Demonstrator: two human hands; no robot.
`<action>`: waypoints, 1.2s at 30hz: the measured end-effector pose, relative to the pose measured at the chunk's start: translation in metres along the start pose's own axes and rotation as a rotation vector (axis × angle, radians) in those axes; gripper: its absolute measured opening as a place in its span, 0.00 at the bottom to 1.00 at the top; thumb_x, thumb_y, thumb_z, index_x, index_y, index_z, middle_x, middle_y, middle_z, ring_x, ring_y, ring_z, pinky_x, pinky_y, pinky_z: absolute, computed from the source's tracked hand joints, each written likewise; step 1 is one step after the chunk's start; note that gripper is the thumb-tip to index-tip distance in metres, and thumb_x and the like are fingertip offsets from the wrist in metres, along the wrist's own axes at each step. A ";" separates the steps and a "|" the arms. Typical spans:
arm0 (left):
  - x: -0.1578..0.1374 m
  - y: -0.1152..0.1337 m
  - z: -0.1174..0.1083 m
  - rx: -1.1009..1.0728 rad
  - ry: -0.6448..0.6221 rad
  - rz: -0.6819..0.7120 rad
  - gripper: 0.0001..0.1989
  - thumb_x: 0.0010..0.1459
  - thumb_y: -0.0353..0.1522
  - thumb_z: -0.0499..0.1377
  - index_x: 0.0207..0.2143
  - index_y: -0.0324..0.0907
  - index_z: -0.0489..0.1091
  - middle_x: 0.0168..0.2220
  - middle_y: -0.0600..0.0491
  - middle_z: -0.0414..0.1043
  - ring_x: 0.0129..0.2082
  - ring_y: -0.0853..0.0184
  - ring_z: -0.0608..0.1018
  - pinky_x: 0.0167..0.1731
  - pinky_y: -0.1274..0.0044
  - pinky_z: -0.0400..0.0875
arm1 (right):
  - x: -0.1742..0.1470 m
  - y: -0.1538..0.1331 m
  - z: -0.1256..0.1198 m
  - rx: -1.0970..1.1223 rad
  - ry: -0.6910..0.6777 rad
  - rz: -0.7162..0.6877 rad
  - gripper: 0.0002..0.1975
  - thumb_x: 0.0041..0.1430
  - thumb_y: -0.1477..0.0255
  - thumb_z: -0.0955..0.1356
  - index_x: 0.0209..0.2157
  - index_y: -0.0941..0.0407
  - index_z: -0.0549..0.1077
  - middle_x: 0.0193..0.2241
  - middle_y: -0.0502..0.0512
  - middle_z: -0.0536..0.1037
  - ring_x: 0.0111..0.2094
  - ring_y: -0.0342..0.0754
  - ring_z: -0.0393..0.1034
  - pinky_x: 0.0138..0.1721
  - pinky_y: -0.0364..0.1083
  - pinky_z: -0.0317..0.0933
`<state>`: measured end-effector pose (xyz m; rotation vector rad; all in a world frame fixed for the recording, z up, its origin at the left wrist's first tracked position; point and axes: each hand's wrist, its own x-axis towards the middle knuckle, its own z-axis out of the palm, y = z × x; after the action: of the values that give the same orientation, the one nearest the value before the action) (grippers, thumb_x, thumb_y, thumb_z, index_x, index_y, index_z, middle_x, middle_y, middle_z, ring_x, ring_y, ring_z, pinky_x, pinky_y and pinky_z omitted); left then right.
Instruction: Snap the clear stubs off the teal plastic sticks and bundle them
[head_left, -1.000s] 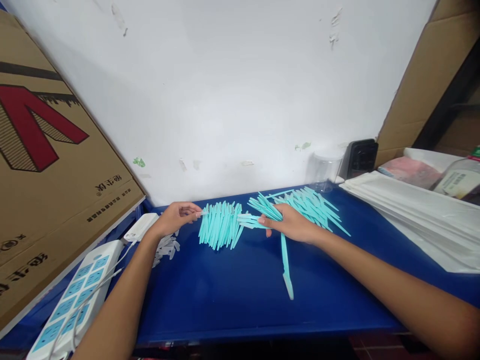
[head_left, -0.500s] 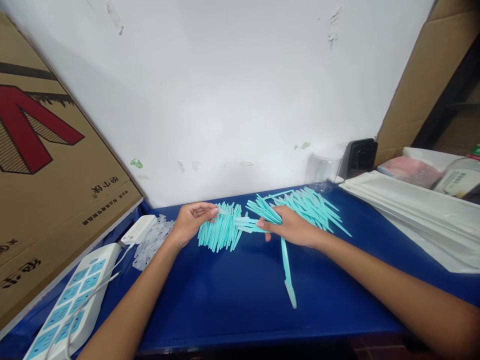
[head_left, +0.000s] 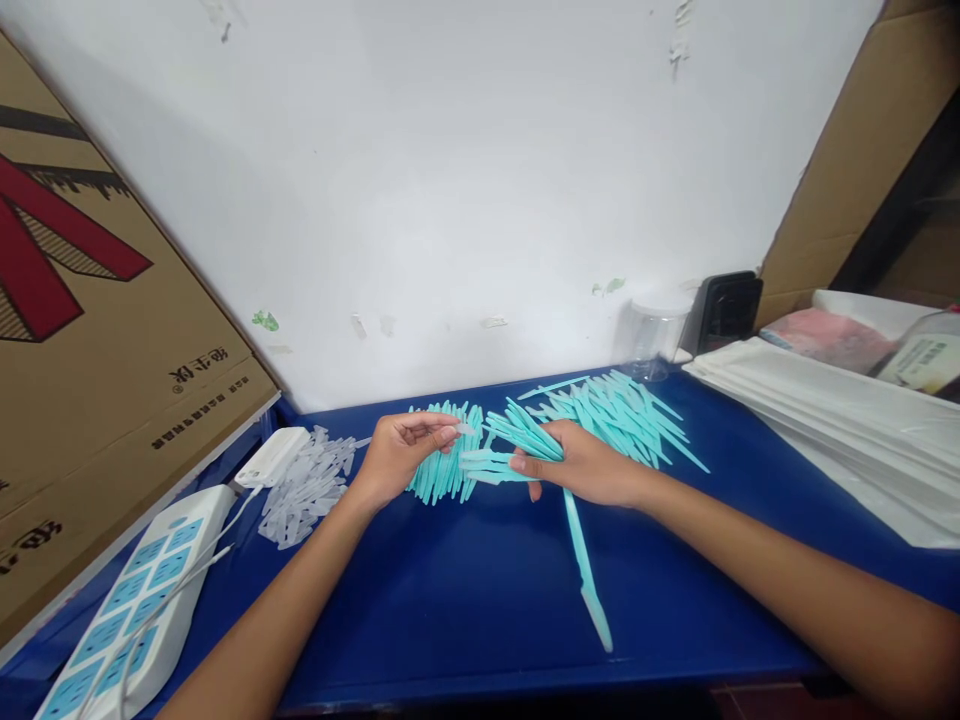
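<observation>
My left hand (head_left: 397,452) is closed, pinching a small clear plastic cap (head_left: 466,429) between thumb and fingertips. The cap points at the ends of several turquoise eyebrow razors (head_left: 521,430), fanned out in my right hand (head_left: 589,463), which is closed around them. Whether cap and razor touch, I cannot tell. Below my right hand, one razor (head_left: 583,565) slants down towards the table's front. Behind my left fingers lies a neat row of razors (head_left: 442,475). A looser pile of razors (head_left: 630,415) spreads behind my right hand. Clear caps (head_left: 307,487) are heaped left of my left hand.
A white power strip (head_left: 176,590) with cables and a white box (head_left: 271,457) flank the caps on the blue table (head_left: 450,600). A large carton (head_left: 135,330) stands at left. At the back right are a clear jar (head_left: 654,340) and stacked white sheets (head_left: 832,430).
My left hand has moved right with the cap, closer to the razors in my right hand. My right hand keeps its grip. The view has shifted slightly.
</observation>
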<state>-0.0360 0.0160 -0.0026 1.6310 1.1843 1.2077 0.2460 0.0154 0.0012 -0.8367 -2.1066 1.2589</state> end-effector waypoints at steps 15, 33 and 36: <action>-0.003 0.005 0.004 0.114 -0.032 0.034 0.13 0.57 0.41 0.69 0.35 0.40 0.81 0.31 0.49 0.81 0.31 0.64 0.80 0.32 0.76 0.73 | -0.001 -0.002 0.002 0.009 -0.066 -0.019 0.17 0.66 0.56 0.68 0.32 0.55 0.78 0.25 0.51 0.82 0.32 0.51 0.75 0.39 0.47 0.63; -0.014 0.019 0.018 0.175 -0.225 0.024 0.11 0.57 0.40 0.68 0.30 0.41 0.80 0.30 0.50 0.81 0.31 0.65 0.80 0.32 0.76 0.73 | -0.007 -0.008 0.004 0.025 -0.204 0.025 0.21 0.63 0.52 0.69 0.27 0.55 0.76 0.24 0.51 0.80 0.30 0.50 0.73 0.37 0.47 0.63; -0.015 0.019 0.017 0.184 -0.221 0.030 0.11 0.58 0.40 0.68 0.31 0.41 0.81 0.31 0.50 0.81 0.32 0.64 0.80 0.32 0.76 0.73 | -0.006 -0.006 0.004 0.037 -0.195 0.009 0.21 0.63 0.52 0.70 0.28 0.55 0.76 0.24 0.51 0.80 0.31 0.50 0.74 0.38 0.47 0.63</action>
<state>-0.0168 -0.0039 0.0069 1.8710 1.1597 0.9299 0.2454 0.0067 0.0042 -0.7345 -2.2251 1.4305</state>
